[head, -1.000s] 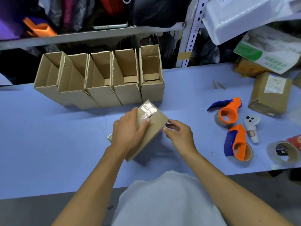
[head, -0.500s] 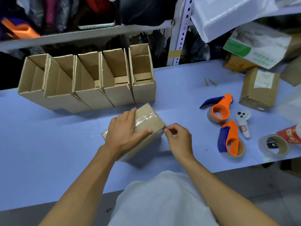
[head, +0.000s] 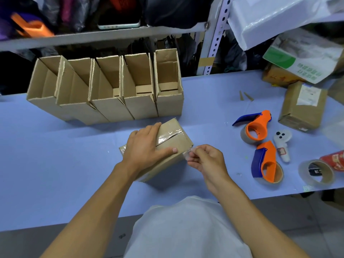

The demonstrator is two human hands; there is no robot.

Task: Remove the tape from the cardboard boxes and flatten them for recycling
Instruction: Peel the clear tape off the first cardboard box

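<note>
Sealed cardboard box (head: 175, 138) lying tilted on the blue counter (head: 55, 164), just in front of a row of five open boxes (head: 104, 94). Left hand (head: 145, 148) flat over the box top, fingers straight, thumb along the near edge, pressing down. Clear tape (head: 167, 135) running along the top seam, glossy, partly under the left palm. Right hand (head: 206, 161) at the box's right corner, thumb and forefinger pinched on what looks like a lifted tape end (head: 187, 153), hard to make out against the cardboard. To the right, two orange-and-blue tape dispensers (head: 260, 144), a white controller (head: 282, 144), a loose tape roll (head: 316, 174) and a labelled parcel (head: 303, 107)
</note>
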